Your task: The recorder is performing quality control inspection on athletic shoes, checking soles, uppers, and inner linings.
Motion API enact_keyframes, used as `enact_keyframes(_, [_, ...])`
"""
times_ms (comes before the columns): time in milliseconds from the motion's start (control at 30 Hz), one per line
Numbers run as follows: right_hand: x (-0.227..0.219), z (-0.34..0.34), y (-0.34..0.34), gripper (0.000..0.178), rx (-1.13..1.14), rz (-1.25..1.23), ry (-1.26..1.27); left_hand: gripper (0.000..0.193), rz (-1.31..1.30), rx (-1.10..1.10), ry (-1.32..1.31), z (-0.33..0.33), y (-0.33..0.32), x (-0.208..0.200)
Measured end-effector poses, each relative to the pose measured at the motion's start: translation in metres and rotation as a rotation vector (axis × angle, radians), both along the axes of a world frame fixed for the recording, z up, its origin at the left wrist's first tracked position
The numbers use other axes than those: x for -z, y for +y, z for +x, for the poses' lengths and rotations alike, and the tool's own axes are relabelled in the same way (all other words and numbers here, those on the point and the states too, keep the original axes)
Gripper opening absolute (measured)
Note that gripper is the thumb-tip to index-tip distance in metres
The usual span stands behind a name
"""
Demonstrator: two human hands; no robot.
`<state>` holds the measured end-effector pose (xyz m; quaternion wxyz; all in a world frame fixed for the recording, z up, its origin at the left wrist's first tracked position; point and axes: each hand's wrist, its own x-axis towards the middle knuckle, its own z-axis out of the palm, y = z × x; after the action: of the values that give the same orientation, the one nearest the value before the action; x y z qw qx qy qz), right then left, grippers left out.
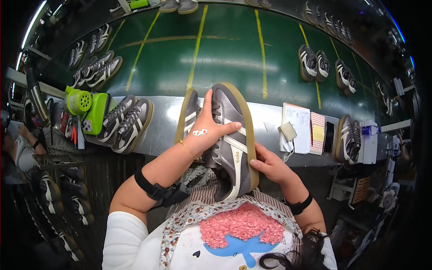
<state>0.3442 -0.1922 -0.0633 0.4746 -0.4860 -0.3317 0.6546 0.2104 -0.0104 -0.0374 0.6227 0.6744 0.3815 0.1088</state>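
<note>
A grey sneaker (pixel 237 141) with white stripes and a gum-coloured sole is tilted in front of me, toe pointing away, its side turned up. My left hand (pixel 204 131) lies across its laces, thumb reaching over the white stripe, and grips it. Along the sole's right edge near the heel, my right hand (pixel 270 165) holds the same shoe; its fingertips are partly hidden behind the sole. A second grey sneaker (pixel 191 107) stands just left of my left hand, which covers part of it.
Past the metal ledge (pixel 166 118) runs a green conveyor belt (pixel 225 58) with yellow lines and pairs of sneakers. Left on the ledge are a sneaker pair (pixel 130 123) and a green device (pixel 95 114). To the right are a notebook (pixel 297 121), a pale block (pixel 288 131) and more sneakers (pixel 346 139).
</note>
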Motion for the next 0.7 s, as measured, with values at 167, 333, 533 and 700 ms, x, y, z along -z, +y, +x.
enact_keyframes(167, [-0.008,-0.005,-0.01,0.069,0.102,0.039,-0.012,0.112,-0.256,0.206,-0.188,0.003,0.009,-0.017])
enact_keyframes(333, [-0.024,-0.011,-0.029,0.079,0.254,0.007,-0.128,0.112,-0.355,0.401,-0.254,0.027,0.013,-0.027])
enact_keyframes(533, [-0.034,-0.012,-0.044,0.082,0.341,-0.022,-0.225,0.114,-0.324,0.532,-0.237,0.05,0.008,-0.029])
enact_keyframes(700, [-0.03,0.012,-0.059,0.08,0.33,-0.03,-0.26,0.114,-0.324,0.534,-0.249,0.075,-0.006,-0.027])
